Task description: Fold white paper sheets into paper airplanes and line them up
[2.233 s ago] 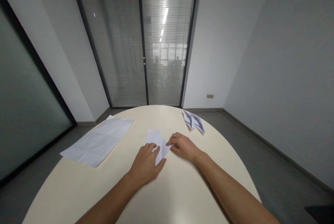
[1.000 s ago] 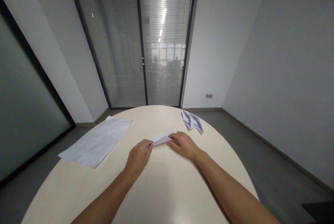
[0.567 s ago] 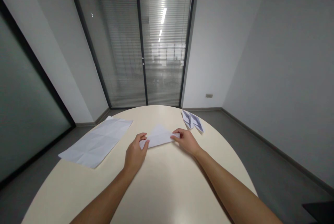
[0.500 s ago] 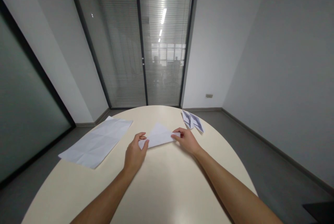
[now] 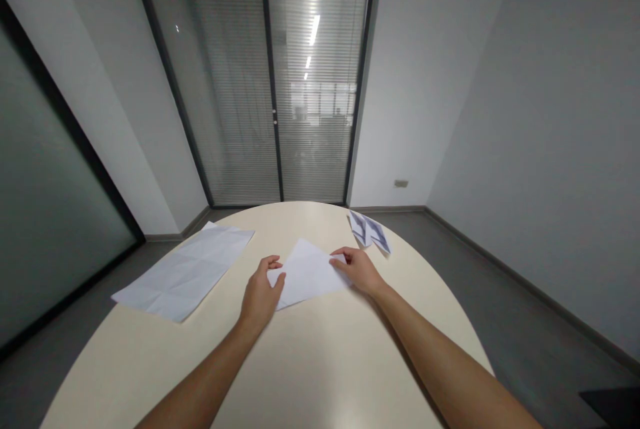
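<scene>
Both hands pinch one white sheet (image 5: 306, 273) lying between them on the table (image 5: 310, 362): left hand (image 5: 261, 293) grips its near-left corner, right hand (image 5: 357, 269) its right edge. Farther off lie a creased sheet (image 5: 185, 270) and folded paper (image 5: 370, 232).

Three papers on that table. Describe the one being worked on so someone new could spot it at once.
On the round cream table, look to the middle, just ahead of the person. The white sheet lies there, pinched between the left hand and the right hand. The large creased sheet at the left and the small folded paper at the far right lie untouched.
</scene>
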{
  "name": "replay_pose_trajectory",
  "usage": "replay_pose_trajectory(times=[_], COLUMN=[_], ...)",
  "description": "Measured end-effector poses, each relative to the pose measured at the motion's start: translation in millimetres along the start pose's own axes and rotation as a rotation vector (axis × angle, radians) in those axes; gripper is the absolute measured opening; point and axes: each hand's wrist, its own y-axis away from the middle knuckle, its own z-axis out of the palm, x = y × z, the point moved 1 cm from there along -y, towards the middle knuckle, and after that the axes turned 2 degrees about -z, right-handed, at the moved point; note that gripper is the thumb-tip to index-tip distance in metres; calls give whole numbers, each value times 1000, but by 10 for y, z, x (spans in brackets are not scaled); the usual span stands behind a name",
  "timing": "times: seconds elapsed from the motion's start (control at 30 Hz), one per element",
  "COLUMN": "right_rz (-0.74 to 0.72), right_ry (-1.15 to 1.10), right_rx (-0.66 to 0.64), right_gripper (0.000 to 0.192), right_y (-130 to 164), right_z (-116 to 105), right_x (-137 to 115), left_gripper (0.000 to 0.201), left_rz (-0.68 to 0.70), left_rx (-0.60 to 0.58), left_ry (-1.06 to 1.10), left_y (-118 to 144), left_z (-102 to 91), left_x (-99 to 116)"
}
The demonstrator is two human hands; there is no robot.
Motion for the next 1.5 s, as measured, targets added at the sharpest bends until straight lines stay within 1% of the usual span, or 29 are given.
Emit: replay_pose_trajectory(times=[0.17,0.33,0.47,0.63,0.73,0.93,1.03,1.13,1.2,1.33,1.43,1.5], right_rz=[-11,-29,-37,-91,-96,-69,-98,-143,-147,-109,-68,-36], right_ry=[74,169,245,348,387,458,510,599,672,793,856,883], right_rx=[-32,-50,-37,-33,-30,-26,-46,-63,-88,-115,-110,-98], right_gripper=[27,27,26,25,25,24,21,21,23,24,23,26], right_y=[1,8,25,49,65,92,115,147,166,200,252,306], right_z=[7,-1,-18,-37,-35,-10,-9,-12,-3,66,159,227], right_x=[89,116,63,-14,-46,-101,-171,-275,-343,-449,-534,-610], left_gripper=[42,43,41,35,32,24,22,19,20,28,31,31], left_rz=[9,-37,-48,-50,-63,-6,15,46,73,126,163,177], left_rx=[1,-28,-28,-41,-67,-113,-130,-148,-162,-190,-212,-240], left_ry=[-23,-100,-168,-157,-174,-302,-425,-584,-688,-829,-867,-888], left_y=[7,-4,-19,-28,-25,-11,9,37,54,75,87,97], left_z=[13,2,-22,-52,-60,-57,-76,-112,-132,-140,-136,-136], left_x=[-45,-85,-97,-80,-66,-54,9,129,209,303,344,386])
